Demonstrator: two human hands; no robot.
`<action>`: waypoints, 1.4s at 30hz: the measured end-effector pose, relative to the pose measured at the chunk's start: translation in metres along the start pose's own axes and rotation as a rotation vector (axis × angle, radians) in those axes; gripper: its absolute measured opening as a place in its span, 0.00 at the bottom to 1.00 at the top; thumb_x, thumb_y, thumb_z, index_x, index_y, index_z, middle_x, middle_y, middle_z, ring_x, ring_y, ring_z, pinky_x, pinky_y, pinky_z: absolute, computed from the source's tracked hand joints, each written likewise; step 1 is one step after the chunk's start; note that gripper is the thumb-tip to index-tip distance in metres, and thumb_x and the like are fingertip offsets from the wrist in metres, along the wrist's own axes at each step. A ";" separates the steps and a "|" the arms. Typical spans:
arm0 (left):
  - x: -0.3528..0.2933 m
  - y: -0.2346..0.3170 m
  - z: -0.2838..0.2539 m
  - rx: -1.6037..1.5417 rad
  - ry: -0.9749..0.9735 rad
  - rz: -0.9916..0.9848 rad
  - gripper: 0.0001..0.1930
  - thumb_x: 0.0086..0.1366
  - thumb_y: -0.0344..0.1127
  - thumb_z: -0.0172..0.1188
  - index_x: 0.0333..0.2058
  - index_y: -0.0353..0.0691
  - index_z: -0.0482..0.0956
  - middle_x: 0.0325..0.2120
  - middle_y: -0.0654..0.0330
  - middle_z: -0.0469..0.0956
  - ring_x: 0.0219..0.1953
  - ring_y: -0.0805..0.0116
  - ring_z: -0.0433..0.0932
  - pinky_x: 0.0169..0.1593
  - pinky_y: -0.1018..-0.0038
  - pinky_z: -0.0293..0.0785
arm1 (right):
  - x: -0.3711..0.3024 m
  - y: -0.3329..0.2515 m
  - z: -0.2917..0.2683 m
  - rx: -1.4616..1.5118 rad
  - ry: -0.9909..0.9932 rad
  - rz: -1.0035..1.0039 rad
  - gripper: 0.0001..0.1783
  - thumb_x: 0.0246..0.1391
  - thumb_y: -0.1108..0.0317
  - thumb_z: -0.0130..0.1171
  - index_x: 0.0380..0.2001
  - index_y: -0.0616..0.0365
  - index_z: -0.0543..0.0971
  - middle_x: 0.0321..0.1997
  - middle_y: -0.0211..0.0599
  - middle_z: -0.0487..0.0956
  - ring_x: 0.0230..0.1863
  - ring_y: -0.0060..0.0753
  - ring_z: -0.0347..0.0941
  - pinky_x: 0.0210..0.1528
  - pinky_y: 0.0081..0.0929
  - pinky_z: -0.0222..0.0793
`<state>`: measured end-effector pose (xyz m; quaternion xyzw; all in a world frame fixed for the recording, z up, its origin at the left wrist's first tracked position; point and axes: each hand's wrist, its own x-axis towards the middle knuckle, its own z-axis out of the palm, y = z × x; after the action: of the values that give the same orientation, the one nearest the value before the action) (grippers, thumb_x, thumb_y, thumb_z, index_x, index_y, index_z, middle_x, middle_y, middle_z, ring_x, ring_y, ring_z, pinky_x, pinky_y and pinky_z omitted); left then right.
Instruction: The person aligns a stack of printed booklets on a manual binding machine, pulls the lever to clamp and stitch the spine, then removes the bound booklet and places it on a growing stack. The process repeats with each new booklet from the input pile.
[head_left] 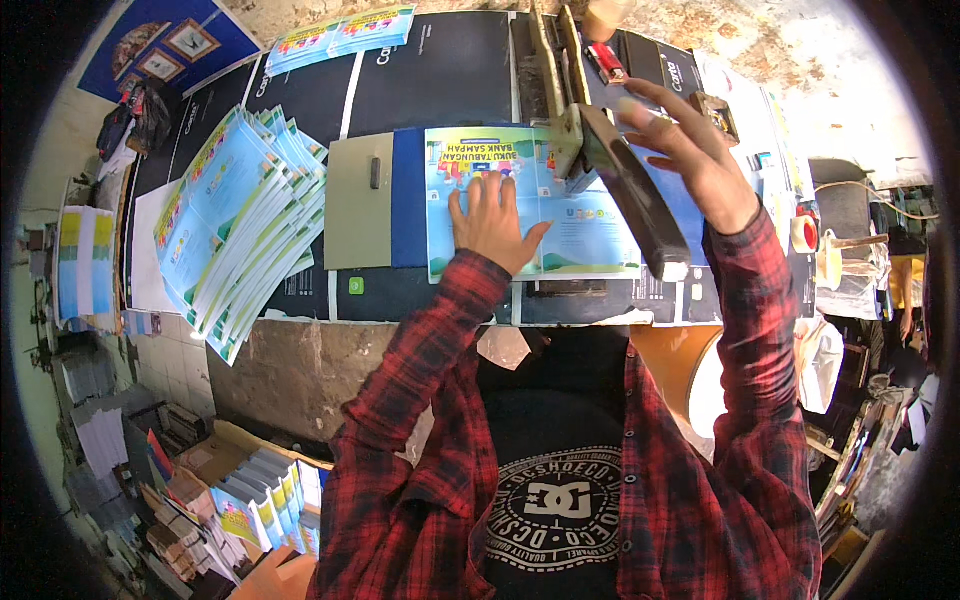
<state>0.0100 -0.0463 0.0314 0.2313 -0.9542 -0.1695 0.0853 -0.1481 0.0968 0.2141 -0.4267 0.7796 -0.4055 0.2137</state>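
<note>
While the left hand [492,225] is lying palm down on a printed sheet [592,248], its four fingers are pointing away from the person with slight gaps between them, and its thumb is jutting out to the right; it is touching the sheet's surface and pinching nothing. The right hand [700,158] is hanging raised beside a dark lever [632,190] of a metal press [556,75], its fingers spreading apart and reaching up and leftward. Whether a fingertip is touching the lever, one cannot tell.

The left forearm is slanting up and rightward in a red-and-black plaid sleeve [420,325], while the right one is rising along the table's right part, the hand tilting left at the wrist.

The sheet is lying directly under the left hand, extending rightward below the lever, well apart from the right fingertips. Just left of it a blue panel [408,200] is showing, and farther left a fanned stack of similar sheets [235,215] is lying.
</note>
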 end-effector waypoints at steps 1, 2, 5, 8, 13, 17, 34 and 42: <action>0.006 -0.006 -0.002 -0.009 0.053 0.076 0.46 0.54 0.67 0.61 0.59 0.33 0.66 0.61 0.47 0.63 0.64 0.45 0.59 0.65 0.40 0.48 | 0.002 0.008 -0.006 0.069 0.058 0.039 0.20 0.66 0.64 0.46 0.59 0.52 0.74 0.63 0.44 0.69 0.48 0.35 0.78 0.46 0.25 0.73; 0.016 -0.010 -0.006 -0.019 0.111 0.151 0.47 0.53 0.68 0.62 0.60 0.34 0.66 0.62 0.47 0.62 0.65 0.44 0.58 0.66 0.40 0.47 | -0.005 0.040 -0.007 0.072 0.171 0.006 0.20 0.64 0.63 0.51 0.56 0.57 0.74 0.56 0.45 0.75 0.46 0.29 0.78 0.44 0.22 0.73; 0.036 -0.030 -0.004 0.032 0.138 0.229 0.54 0.48 0.73 0.63 0.62 0.35 0.64 0.65 0.45 0.57 0.68 0.40 0.52 0.68 0.40 0.43 | -0.041 0.144 0.020 0.257 0.455 0.184 0.26 0.59 0.57 0.62 0.53 0.65 0.72 0.36 0.42 0.82 0.36 0.20 0.76 0.35 0.19 0.69; 0.036 -0.052 0.014 0.079 0.114 0.234 0.58 0.46 0.75 0.62 0.65 0.35 0.60 0.67 0.43 0.54 0.70 0.40 0.49 0.69 0.42 0.42 | -0.066 0.209 0.055 0.321 0.381 0.296 0.31 0.57 0.64 0.62 0.60 0.66 0.64 0.44 0.52 0.82 0.45 0.30 0.78 0.47 0.25 0.73; 0.031 -0.055 0.008 0.064 0.111 0.208 0.58 0.46 0.75 0.62 0.65 0.35 0.60 0.67 0.44 0.54 0.70 0.41 0.49 0.70 0.43 0.41 | -0.058 0.190 0.077 0.199 0.419 0.252 0.34 0.55 0.66 0.63 0.61 0.64 0.62 0.47 0.54 0.80 0.50 0.35 0.77 0.52 0.29 0.72; 0.029 -0.067 0.000 0.091 0.112 0.203 0.57 0.47 0.75 0.61 0.65 0.36 0.60 0.68 0.46 0.55 0.71 0.43 0.49 0.70 0.44 0.41 | -0.051 0.190 0.085 0.126 0.363 0.193 0.35 0.55 0.67 0.65 0.62 0.63 0.61 0.47 0.48 0.80 0.47 0.32 0.78 0.49 0.28 0.72; 0.005 -0.079 -0.016 0.132 0.114 0.223 0.53 0.55 0.75 0.53 0.66 0.35 0.60 0.69 0.49 0.54 0.72 0.48 0.48 0.70 0.42 0.37 | -0.041 0.153 0.122 0.338 0.268 0.314 0.26 0.59 0.61 0.57 0.53 0.73 0.74 0.47 0.43 0.81 0.50 0.27 0.74 0.57 0.23 0.65; -0.029 -0.026 0.015 0.025 0.016 0.264 0.52 0.59 0.75 0.47 0.67 0.35 0.56 0.71 0.52 0.51 0.73 0.53 0.46 0.70 0.42 0.33 | -0.032 0.153 0.088 -0.082 0.296 0.002 0.31 0.59 0.62 0.58 0.62 0.65 0.66 0.53 0.46 0.76 0.54 0.34 0.72 0.56 0.32 0.67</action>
<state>0.0425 -0.0505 0.0053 0.1062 -0.9777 -0.1429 0.1114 -0.1463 0.1310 0.0381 -0.3697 0.8190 -0.4315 0.0792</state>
